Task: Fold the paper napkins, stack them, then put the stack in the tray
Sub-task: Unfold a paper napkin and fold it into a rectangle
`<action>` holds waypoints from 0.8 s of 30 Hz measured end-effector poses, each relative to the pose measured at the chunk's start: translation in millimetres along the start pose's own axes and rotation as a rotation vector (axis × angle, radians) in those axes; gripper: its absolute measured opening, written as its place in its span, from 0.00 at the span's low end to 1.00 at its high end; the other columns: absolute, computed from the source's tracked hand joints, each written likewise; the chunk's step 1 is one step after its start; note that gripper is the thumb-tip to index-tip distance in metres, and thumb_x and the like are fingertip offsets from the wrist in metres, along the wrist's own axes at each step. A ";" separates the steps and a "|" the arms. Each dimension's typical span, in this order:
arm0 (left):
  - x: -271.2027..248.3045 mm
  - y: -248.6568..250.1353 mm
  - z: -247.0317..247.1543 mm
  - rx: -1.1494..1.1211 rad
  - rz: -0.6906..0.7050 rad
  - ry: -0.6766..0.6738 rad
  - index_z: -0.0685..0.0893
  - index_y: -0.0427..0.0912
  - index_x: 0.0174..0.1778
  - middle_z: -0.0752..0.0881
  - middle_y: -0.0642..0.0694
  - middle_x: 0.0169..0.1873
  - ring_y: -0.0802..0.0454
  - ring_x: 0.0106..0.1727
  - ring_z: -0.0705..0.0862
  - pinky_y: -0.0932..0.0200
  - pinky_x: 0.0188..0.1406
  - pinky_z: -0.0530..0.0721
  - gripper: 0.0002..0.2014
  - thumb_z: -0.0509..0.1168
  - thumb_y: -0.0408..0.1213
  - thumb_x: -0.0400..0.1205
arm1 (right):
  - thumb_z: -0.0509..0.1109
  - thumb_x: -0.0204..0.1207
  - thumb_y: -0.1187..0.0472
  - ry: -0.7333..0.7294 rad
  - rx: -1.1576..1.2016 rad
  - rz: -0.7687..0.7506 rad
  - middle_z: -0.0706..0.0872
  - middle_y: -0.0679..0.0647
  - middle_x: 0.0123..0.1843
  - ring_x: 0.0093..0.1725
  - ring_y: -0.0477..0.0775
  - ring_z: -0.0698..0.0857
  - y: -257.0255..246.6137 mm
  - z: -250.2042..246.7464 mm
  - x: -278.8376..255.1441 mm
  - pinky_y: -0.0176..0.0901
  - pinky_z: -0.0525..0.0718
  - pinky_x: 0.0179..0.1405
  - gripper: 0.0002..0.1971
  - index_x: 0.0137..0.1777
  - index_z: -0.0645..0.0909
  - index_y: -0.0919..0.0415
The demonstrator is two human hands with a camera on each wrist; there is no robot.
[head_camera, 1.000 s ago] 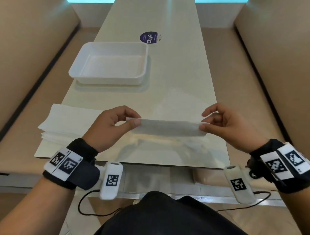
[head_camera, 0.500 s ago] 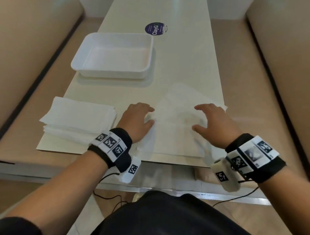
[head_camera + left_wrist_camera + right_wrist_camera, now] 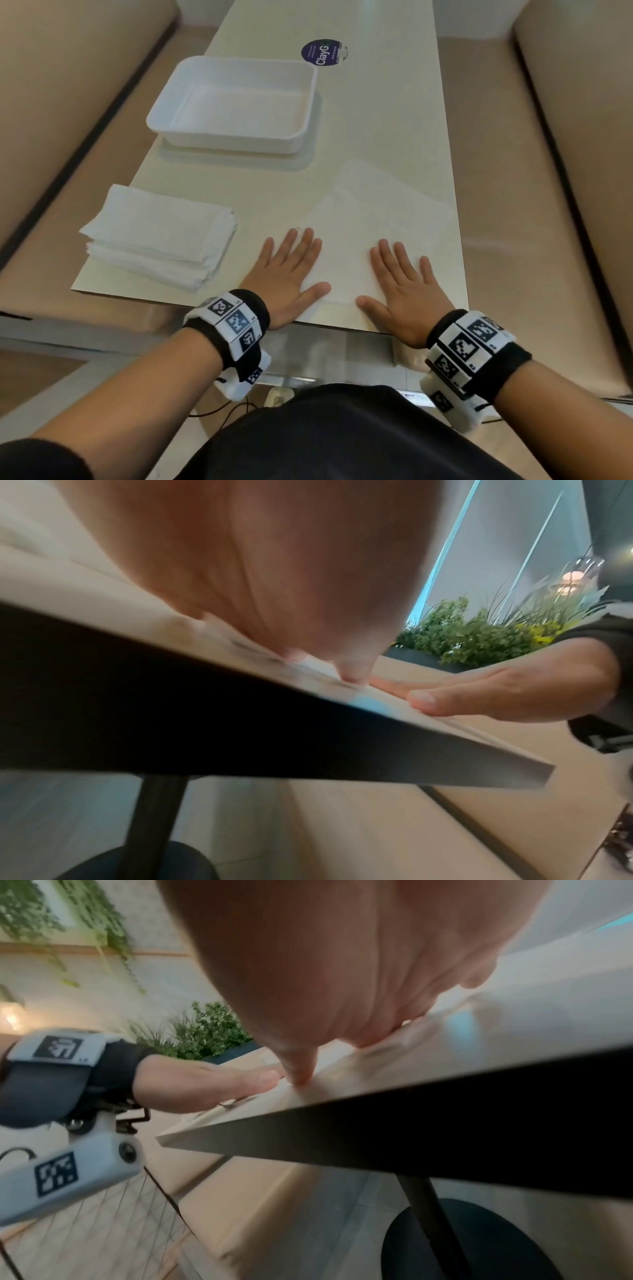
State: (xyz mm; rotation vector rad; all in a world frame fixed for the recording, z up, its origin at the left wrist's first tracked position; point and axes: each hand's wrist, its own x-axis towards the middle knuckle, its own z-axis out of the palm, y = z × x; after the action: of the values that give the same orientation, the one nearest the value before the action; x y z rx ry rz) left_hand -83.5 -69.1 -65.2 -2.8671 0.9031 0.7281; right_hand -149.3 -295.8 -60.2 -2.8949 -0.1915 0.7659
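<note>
One white paper napkin (image 3: 376, 222) lies spread flat on the pale table near its front right corner. My left hand (image 3: 287, 270) lies palm down with straight fingers on the napkin's left edge. My right hand (image 3: 404, 284) presses flat on its near right part in the same way. A stack of white napkins (image 3: 161, 236) sits on the table to the left of my left hand. The white tray (image 3: 236, 102) stands behind the stack, with nothing in it. In the wrist views each palm fills the top, and the other hand (image 3: 507, 691) (image 3: 202, 1083) lies flat on the table top.
A round purple sticker (image 3: 323, 53) lies on the table behind the tray. Beige bench seats (image 3: 548, 171) run along both sides of the table. The table's front edge (image 3: 239, 317) is right under my wrists. A black pedestal leg (image 3: 150, 826) stands below the table.
A second ago both hands held the napkin pinched in the air. They laid it on the table and now lie flat on it with fingers spread.
</note>
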 end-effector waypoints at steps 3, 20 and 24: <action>-8.3 -11.9 4.7 -0.018 -0.054 0.018 0.24 0.51 0.79 0.23 0.52 0.80 0.51 0.81 0.24 0.44 0.81 0.29 0.39 0.30 0.68 0.78 | 0.24 0.64 0.27 0.014 0.037 0.000 0.18 0.46 0.77 0.77 0.49 0.20 0.2 4.0 1.2 0.57 0.28 0.79 0.44 0.76 0.19 0.50; -1.9 -3.0 -8.7 -0.437 -0.179 0.257 0.43 0.53 0.85 0.47 0.51 0.86 0.50 0.86 0.40 0.46 0.83 0.37 0.54 0.59 0.68 0.66 | 0.73 0.71 0.60 0.245 0.558 0.078 0.83 0.47 0.47 0.48 0.51 0.82 3.9 -51.2 25.9 0.41 0.76 0.46 0.05 0.45 0.82 0.53; -1.2 -1.1 -19.5 -0.699 -0.244 0.305 0.60 0.51 0.82 0.63 0.48 0.82 0.46 0.84 0.54 0.46 0.82 0.55 0.44 0.70 0.62 0.73 | 0.75 0.71 0.64 0.301 0.916 -0.026 0.88 0.51 0.43 0.38 0.48 0.83 10.3 -55.2 12.1 0.41 0.79 0.40 0.05 0.39 0.82 0.56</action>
State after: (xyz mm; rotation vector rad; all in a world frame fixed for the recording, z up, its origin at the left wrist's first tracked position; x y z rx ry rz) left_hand -75.5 -71.1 -47.4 -3.6888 0.3267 0.6958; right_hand -110.4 -309.7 -20.3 -2.0748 0.1305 0.2750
